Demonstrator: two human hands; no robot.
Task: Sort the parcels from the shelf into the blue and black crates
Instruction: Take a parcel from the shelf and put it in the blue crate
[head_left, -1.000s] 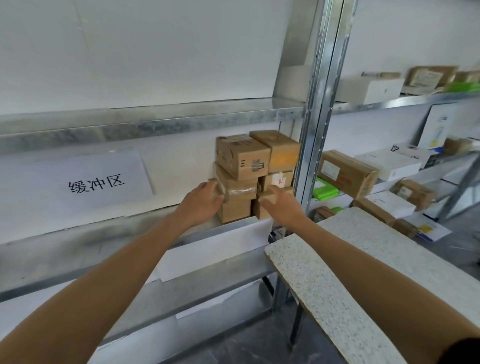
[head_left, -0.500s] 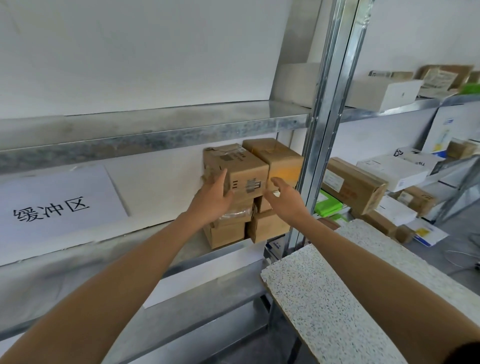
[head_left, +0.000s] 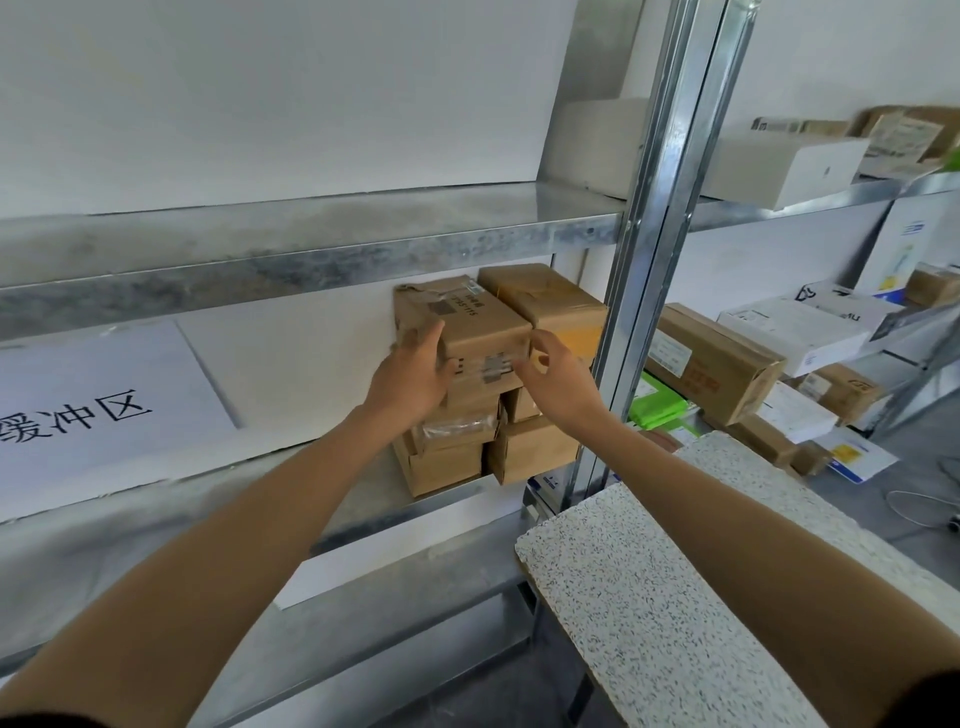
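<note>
A stack of brown cardboard parcels stands at the right end of the metal shelf (head_left: 156, 519). The top left parcel (head_left: 467, 317) has a label and tape on it. My left hand (head_left: 410, 374) grips its left front side, thumb up on the edge. My right hand (head_left: 561, 379) is at its right front corner with fingers curled onto it, beside the top right parcel (head_left: 545, 296). Below lie more parcels: a taped one (head_left: 457, 426) and two lower boxes (head_left: 447, 462) (head_left: 535, 447). No crate is in view.
A steel upright post (head_left: 654, 208) stands just right of the stack. A speckled tabletop (head_left: 649, 597) juts in at lower right. The neighbouring bay holds a long brown box (head_left: 717, 358), white boxes (head_left: 789, 327) and green packs (head_left: 660, 405). A printed sign (head_left: 104, 410) leans at left.
Both hands rose from the lower boxes to the top left parcel. My right hand shifted left from the top right parcel to the left parcel's corner. The view moved closer.
</note>
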